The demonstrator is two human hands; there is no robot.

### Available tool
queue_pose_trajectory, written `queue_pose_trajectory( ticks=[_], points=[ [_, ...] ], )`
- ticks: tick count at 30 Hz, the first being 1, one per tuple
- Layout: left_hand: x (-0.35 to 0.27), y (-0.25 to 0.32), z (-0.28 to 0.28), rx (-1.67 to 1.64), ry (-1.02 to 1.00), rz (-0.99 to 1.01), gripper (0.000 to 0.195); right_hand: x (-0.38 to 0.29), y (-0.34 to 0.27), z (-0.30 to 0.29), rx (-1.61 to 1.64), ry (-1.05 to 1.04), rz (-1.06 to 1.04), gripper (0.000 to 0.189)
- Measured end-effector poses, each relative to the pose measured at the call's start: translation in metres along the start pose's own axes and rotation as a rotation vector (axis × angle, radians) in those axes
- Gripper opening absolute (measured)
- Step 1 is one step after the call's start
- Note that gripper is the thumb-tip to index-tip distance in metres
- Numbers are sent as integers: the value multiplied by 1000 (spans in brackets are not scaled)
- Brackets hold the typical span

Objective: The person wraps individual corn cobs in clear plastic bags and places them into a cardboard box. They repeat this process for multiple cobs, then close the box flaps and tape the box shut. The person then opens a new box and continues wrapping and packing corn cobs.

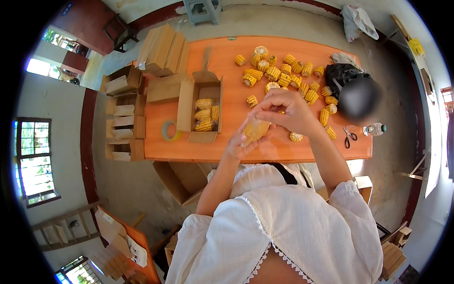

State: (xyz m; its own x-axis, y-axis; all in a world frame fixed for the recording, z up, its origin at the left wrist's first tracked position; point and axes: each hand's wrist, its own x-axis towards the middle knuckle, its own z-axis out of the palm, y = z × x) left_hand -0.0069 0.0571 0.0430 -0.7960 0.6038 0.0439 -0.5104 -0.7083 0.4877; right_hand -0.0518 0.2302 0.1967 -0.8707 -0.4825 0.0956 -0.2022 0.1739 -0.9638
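Note:
In my left hand (241,143) lies a piece of corn in a clear plastic bag (256,130), held above the front of the orange table (234,149). My right hand (289,110) pinches the bag's upper end between thumb and fingers. Beyond my hands, many loose cut corn cobs (273,73) are spread over the table, some partly hidden by my right hand. Left of my hands stands an open cardboard box (181,106) with several bagged corn pieces (204,114) inside.
A roll of clear tape (170,130) lies left of the box. Closed cartons (159,49) are stacked at the back left; open cartons (124,110) line the left edge. On the right are black-handled scissors (348,137), a clear bottle (374,129) and a black plastic bag (340,76).

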Motion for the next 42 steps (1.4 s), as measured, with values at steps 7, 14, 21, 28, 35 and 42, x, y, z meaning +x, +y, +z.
queue_pose_trajectory(
  ticks=[7,14,21,28,35,42],
  points=[
    [-7,-5,-3,-215,41,8,76,4,8,-12,-40,107,-107,11],
    [-11,5,11,-258,74,70,63,-5,-21,-27,-194,280,-354,22],
    [-18,-1,8,-212,207,56,59,7,-9,12,-701,105,-523,22],
    [-26,5,-6,-240,188,65,68,4,24,-17,187,450,-219,22],
    [-24,3,-6,-267,144,57,70,-20,98,-21,74,-160,58,77],
    [-23,-7,-5,-154,229,-28,66,0,86,37,344,-193,19,24]
  ],
)
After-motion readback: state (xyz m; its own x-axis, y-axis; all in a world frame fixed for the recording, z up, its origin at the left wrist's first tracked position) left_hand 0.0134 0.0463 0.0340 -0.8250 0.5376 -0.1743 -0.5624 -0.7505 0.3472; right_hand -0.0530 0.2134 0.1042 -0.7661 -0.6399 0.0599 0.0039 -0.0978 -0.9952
